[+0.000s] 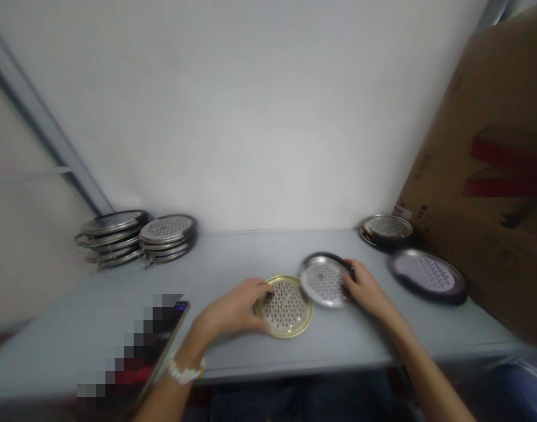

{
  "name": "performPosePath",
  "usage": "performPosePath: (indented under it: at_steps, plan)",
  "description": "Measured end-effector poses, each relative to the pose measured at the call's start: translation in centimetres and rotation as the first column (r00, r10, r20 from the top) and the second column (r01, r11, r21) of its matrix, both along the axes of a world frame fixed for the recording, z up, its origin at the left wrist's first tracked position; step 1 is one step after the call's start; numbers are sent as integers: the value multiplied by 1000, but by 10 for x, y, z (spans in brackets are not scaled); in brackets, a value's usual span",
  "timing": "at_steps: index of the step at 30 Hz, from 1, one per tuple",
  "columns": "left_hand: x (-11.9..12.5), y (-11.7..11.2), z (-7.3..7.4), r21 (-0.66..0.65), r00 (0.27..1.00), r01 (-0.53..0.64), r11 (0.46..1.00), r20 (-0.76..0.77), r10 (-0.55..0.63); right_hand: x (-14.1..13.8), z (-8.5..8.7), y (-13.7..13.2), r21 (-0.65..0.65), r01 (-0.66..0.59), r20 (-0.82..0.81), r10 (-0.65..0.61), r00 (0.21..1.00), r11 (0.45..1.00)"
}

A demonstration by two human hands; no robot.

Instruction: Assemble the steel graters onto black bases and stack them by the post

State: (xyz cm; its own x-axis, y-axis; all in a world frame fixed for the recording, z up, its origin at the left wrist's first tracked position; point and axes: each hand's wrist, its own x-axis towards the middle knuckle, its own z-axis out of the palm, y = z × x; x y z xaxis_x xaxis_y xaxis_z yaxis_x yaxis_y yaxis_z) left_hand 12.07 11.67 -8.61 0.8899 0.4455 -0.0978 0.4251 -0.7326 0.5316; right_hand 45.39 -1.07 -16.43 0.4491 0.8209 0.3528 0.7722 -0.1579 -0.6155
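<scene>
My left hand (246,308) curls around the left edge of a gold-rimmed round grater plate (288,308), thumb at the near side and fingers at the far side. The plate's flat face is dotted with small holes and it lies at the front middle of the table. In my right hand (360,287) is a silver round grater (324,281) with a dark rim, pinched at its right edge. It tilts slightly and its left edge overlaps the gold-rimmed plate in view; whether they touch I cannot tell. Some fingertips of the right hand are hidden or blurred.
Two stacks of round graters, a taller stack (114,237) and a shorter stack (167,237), stand at the back left. More graters (386,230) and a pale grater (426,272) lie at the right beside a cardboard box (483,205). A phone (167,334) lies front left on the grey table (233,252).
</scene>
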Motion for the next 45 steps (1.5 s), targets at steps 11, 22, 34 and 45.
performPosePath:
  at_steps: [11, 22, 34, 45]
  plan:
    - [1, 1, -5, -30, 1000, -23, 999, 15, 23, 1, -3, 1, 14, 5, 3, -5, 1000, 1000]
    - [-3, 6, 7, 85, 989, -138, 987, -33, 141, -4, 7, -1, -1, 14, 40, -14, 999, 1000]
    - [-8, 12, 14, 150, 974, -210, 966, -48, 220, -37, 54, -22, -282, -263, 88, 297, 951, 923]
    - [-10, 7, 19, 156, 979, -203, 967, 10, 204, -70, 68, -26, -451, -279, 154, 382, 911, 848]
